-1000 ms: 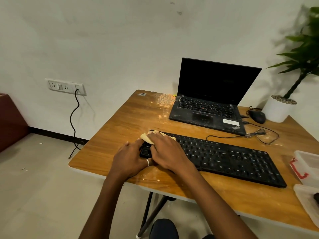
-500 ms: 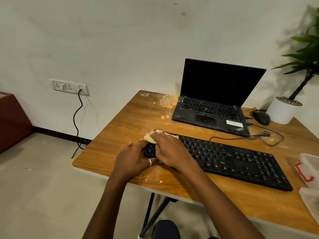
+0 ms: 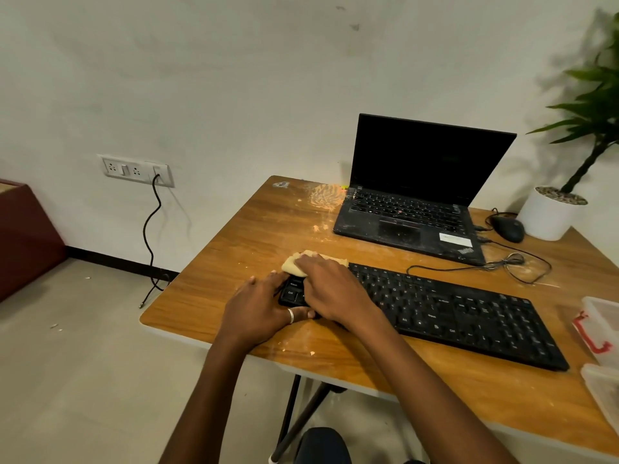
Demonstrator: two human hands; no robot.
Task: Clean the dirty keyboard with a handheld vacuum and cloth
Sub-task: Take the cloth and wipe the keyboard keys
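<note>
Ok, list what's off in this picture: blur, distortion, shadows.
Head view: wide-angle stretch toward the borders; the plant at the right is smeared and throws a soft shadow on the wall; keyboard legends mostly too soft to read; the right hand gripping the cloth looks sharp.

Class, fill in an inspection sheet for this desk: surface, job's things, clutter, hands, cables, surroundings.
Surface: wooden table, crumbs and a pale smear beside the laptop.
Job's things: black keyboard; yellow cloth on its left end; vacuum not seen.
Clutter: laptop, mouse, potted plant, plastic containers.
Hands: left hand rests on the keyboard's left end; right hand holds the cloth there.
Cables: coiled cable behind keyboard; wall cable hangs from socket.
Surroundings: white wall, grey floor.
</note>
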